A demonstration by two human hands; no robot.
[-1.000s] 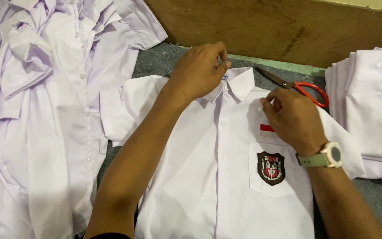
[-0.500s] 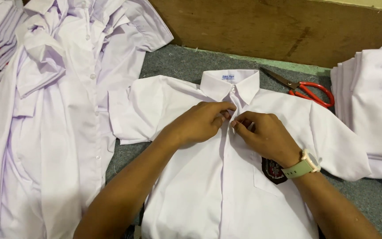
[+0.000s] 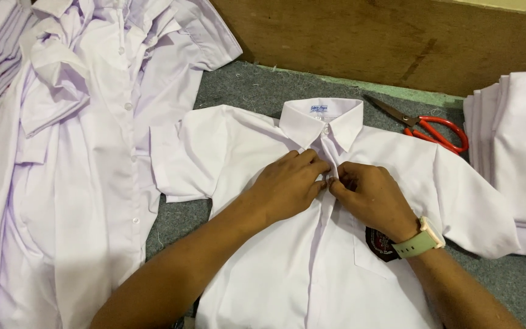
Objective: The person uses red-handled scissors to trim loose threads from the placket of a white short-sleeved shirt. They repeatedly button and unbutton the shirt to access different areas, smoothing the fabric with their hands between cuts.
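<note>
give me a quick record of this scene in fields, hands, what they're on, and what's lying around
left hand: pinching the front placket of the white shirt, just below the collar
right hand: pinching the same placket from the other side; wears a wristwatch with a pale green strap
white shirt: lies flat, front up, collar button closed, dark badge on the pocket
scissors: red handles, on the grey carpet beside the collar, untouched
pile of white shirts: loose, to the left
folded shirts: stacked at right

Soft, even light falls from above, bright enough that the white shirt (image 3: 287, 256) nearly washes out around its collar. Below the forearms, faint shadows lie on the cloth. The frame is sharp at the shirt's placket; left of it, the heaped shirts (image 3: 74, 158) look slightly softer.
</note>
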